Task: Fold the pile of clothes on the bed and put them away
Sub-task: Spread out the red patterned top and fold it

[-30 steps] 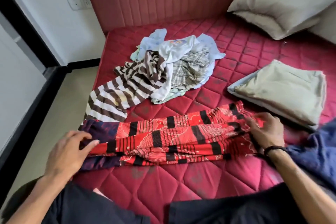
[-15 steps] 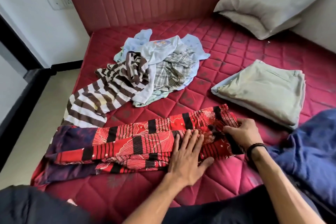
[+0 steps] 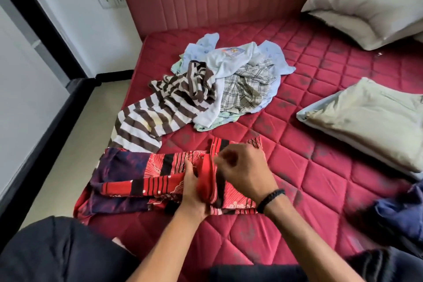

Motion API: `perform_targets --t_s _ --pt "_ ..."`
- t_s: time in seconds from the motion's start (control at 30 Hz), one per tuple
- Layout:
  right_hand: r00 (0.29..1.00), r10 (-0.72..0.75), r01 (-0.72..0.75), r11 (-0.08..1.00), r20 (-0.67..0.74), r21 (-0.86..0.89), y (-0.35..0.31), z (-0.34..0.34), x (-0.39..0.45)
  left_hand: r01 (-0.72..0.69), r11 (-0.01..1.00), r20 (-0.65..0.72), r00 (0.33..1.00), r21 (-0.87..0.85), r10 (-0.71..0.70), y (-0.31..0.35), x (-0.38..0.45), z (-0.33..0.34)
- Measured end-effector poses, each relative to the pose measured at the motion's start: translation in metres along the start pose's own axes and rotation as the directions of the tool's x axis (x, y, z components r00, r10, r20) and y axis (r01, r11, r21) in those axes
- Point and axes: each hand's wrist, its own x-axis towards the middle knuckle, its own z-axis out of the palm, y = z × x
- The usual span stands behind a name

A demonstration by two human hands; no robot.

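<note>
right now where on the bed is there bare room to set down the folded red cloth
Bare mattress lies between the red cloth and the beige folded stack, also behind toward the pillows. Crowded at the unfolded pile.

Both hands fold the red cloth (image 3: 158, 174) on the bed (image 3: 320, 190).

The left hand (image 3: 194, 194) lies flat on the cloth, while the right hand (image 3: 242, 171) pinches its end and carries it over the left. Beyond the cloth sits the pile (image 3: 219, 84); right of the pile, a folded beige garment (image 3: 370, 121) and a pillow (image 3: 366, 4).
</note>
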Motion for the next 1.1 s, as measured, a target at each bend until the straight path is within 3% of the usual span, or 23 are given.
perform_targets --t_s 0.07,0.1,0.17,0.27,0.4,0.53,0.63,0.73,0.8,0.9,1.0,1.1 --pt "0.978 -0.021 -0.014 0.986 -0.210 -0.164 0.034 0.007 -0.001 0.005 1.000 0.084 0.996 -0.017 -0.004 -0.002 -0.003 0.002" --pt "0.976 -0.035 -0.009 0.979 -0.213 -0.204 0.053 0.012 -0.003 0.004 1.000 0.106 0.994 -0.011 -0.003 -0.002 -0.005 0.002" --pt "0.996 -0.043 0.020 0.964 -0.082 -0.265 0.087 0.026 -0.013 -0.026 1.000 0.119 0.993 0.018 0.024 -0.003 -0.005 0.001" --pt "0.998 -0.024 0.048 0.904 0.060 -0.424 0.105 0.041 -0.030 -0.026 0.997 0.035 0.999 0.078 0.023 0.000 -0.010 -0.002" --pt "0.991 -0.105 0.131 0.897 0.084 -0.422 0.096 0.044 -0.036 0.020 0.997 0.011 1.000 0.071 -0.021 0.007 -0.021 -0.011" --pt "0.978 -0.189 0.208 0.918 0.090 -0.339 0.089 0.043 -0.042 -0.025 0.994 -0.016 1.000 0.106 0.027 0.022 -0.025 -0.006" --pt "0.977 -0.187 0.212 0.895 0.103 -0.393 0.084 0.046 -0.041 -0.028 0.961 -0.090 0.994 0.274 0.055 0.042 -0.019 0.008" --pt "0.979 -0.176 0.205 0.881 0.107 -0.427 0.085 0.049 -0.040 -0.027 0.739 -0.146 0.975 0.673 0.169 0.061 -0.007 0.020" --pt "0.980 -0.173 0.199 0.883 0.100 -0.424 0.086 0.049 -0.040 -0.049 0.570 -0.045 0.988 0.820 0.150 0.072 0.003 0.027" --pt "0.982 -0.174 0.191 0.884 0.079 -0.426 0.087 0.050 -0.041 0.073 0.315 -0.055 0.996 0.946 -0.067 0.087 0.015 0.041" --pt "0.984 -0.173 0.176 0.898 0.044 -0.403 0.089 0.050 -0.042 0.117 0.005 -0.116 0.988 0.993 -0.103 0.094 0.009 0.061" --pt "0.984 -0.179 0.170 0.920 0.007 -0.354 0.088 0.047 -0.042 0.158 -0.043 -0.162 0.979 0.986 -0.125 0.101 0.004 0.080"
